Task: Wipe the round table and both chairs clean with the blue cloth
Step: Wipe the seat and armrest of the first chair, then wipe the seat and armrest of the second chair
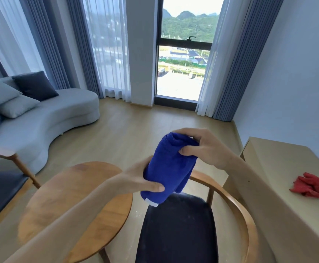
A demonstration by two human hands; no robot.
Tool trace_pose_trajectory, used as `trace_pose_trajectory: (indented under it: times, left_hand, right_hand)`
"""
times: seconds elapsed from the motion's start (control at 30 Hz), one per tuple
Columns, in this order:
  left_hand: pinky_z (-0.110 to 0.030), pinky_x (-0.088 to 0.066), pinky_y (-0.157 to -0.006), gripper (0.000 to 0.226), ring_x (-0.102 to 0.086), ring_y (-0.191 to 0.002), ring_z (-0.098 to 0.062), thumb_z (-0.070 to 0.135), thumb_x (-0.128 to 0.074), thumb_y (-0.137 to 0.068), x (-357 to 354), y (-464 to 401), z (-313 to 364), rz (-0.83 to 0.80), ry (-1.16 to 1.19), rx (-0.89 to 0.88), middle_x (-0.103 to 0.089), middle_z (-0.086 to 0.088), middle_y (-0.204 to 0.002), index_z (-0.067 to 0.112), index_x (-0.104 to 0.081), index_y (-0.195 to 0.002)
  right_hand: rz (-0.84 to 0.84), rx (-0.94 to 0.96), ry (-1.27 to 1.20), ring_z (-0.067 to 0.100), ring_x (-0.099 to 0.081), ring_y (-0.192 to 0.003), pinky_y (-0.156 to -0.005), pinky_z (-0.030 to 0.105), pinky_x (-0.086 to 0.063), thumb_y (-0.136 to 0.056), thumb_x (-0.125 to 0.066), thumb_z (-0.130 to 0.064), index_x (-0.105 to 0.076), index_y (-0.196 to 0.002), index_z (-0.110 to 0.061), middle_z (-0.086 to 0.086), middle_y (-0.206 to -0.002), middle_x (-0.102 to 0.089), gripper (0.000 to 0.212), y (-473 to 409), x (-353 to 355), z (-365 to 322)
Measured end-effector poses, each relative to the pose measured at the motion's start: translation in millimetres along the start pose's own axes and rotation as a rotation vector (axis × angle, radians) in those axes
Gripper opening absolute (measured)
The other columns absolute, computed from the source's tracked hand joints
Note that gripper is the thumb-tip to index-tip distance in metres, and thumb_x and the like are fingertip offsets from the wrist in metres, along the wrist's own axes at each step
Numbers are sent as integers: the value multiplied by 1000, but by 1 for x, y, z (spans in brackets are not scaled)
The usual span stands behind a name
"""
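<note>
Blue cloth (171,166): deep blue, soft and fuzzy, rolled into a thick bundle held up in the air above the near chair – a small white tag shows at its lower end, no writing readable on it
Left hand (138,180): grips the lower end of the roll, thumb pressed along its side
Right hand (202,147): grips the upper end, fingers curled over the top and thumb pinching the fold; the two hands are apart, one at each end of the cloth
Round table (75,202): warm brown wood, bare top, below the left forearm and just beside the near chair
Near chair (177,230): curved wooden back rail, dark seat pad with pale specks on it, directly under the cloth
Second chair (4,188): at the left edge, wooden frame, dark seat with pale specks
Desk (280,177): pale wood along the right wall – a crumpled red cloth (309,187) lies on it, well apart from the hands
Sofa (48,118): grey, curved, with grey and dark blue cushions at the far left
Window (185,52): tall glass between blue curtains, with hills and buildings outside
</note>
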State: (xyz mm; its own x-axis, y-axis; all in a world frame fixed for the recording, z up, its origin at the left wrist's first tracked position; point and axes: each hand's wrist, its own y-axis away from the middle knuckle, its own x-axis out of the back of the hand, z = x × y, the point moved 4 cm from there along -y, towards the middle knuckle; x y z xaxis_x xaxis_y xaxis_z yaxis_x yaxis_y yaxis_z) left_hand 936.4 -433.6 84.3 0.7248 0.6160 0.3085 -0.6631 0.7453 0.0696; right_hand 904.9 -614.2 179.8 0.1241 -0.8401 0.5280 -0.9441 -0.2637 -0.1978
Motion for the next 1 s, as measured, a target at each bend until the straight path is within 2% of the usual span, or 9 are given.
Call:
trace_pose_trajectory:
  times: [0.1, 0.2, 0.33, 0.4, 0.47, 0.57, 0.67, 0.83, 1.0]
  left_hand:
    - [-29, -55, -76, 54, -66, -91, -10, 20, -77, -67, -16, -2, -6, 155, -62, -56, -69, 9, -101, 31, -54, -115]
    - [-40, -56, -76, 41, -66, -85, -19, 22, -75, -65, -23, -4, -9, 265, -95, -59, -69, 4, -91, 29, -59, -102]
    - [-34, -56, -80, 48, -65, -89, -8, 28, -78, -65, -24, -2, -13, 155, -126, 16, -68, 11, -96, 33, -56, -108]
    - [-29, -52, -92, 64, -61, -106, -4, 41, -82, -65, -21, 0, -9, 109, -148, 14, -64, 14, -113, 35, -50, -120]
    - [-26, -44, -101, 72, -55, -117, -1, 51, -80, -66, -14, 4, 5, 206, -182, -51, -59, 17, -123, 34, -46, -127]
    - [-32, -52, -94, 51, -63, -105, -8, 34, -79, -70, -1, 16, 23, 400, -197, -128, -66, 12, -110, 31, -55, -114]
    - [-41, -58, -81, 34, -66, -95, -15, 9, -74, -76, 10, 35, 29, 498, -193, -109, -68, 3, -100, 21, -59, -104]
    - [-29, -56, -81, 27, -65, -96, -8, 10, -70, -82, 40, 83, 26, 499, -246, -48, -68, 12, -96, 24, -61, -104]
    - [-42, -56, -84, 25, -65, -100, -11, 28, -70, -81, 81, 147, 5, 585, -293, 44, -68, 12, -100, 38, -60, -101]
  right_hand:
    - [85, 41, 89, 14, -65, -96, -85, 36, -55, -83, -54, 12, -67, -112, -22, -4, -102, -71, 46, 0, 11, -1]
    - [111, 20, 88, 13, -66, -98, -89, 39, -55, -82, -52, 14, -68, -112, -21, -4, -103, -72, 49, 4, 12, 8]
    - [40, 12, 145, 13, -64, -99, -88, 37, -54, -84, -52, 11, -67, -115, -17, -4, -105, -71, 44, 9, 7, 16]
    - [-26, 13, 172, 8, -64, -97, -86, 29, -53, -85, -53, 9, -66, -114, -21, -8, -104, -70, 44, 8, 5, 16]
    - [-113, 47, 234, 4, -63, -98, -84, 22, -52, -85, -55, 7, -66, -116, -22, -10, -106, -69, 44, 7, -4, 12]
    - [-155, 115, 290, 4, -62, -95, -84, 22, -53, -85, -60, 1, -66, -113, -24, -9, -105, -69, 38, 1, -28, 9]
    - [-80, 86, 144, 7, -63, -99, -85, 32, -56, -83, -70, -10, -62, -110, -26, -10, -112, -62, 32, -3, -45, 16]
    - [-297, -61, -411, 17, -61, -114, -88, 34, -55, -74, -76, -17, -45, -135, -21, -2, -126, -62, 68, -5, -87, 30]
    - [-394, 97, -275, 16, -61, -111, -88, 31, -55, -71, -79, -22, -50, -129, -28, -7, -121, -63, 66, -24, -164, -1]
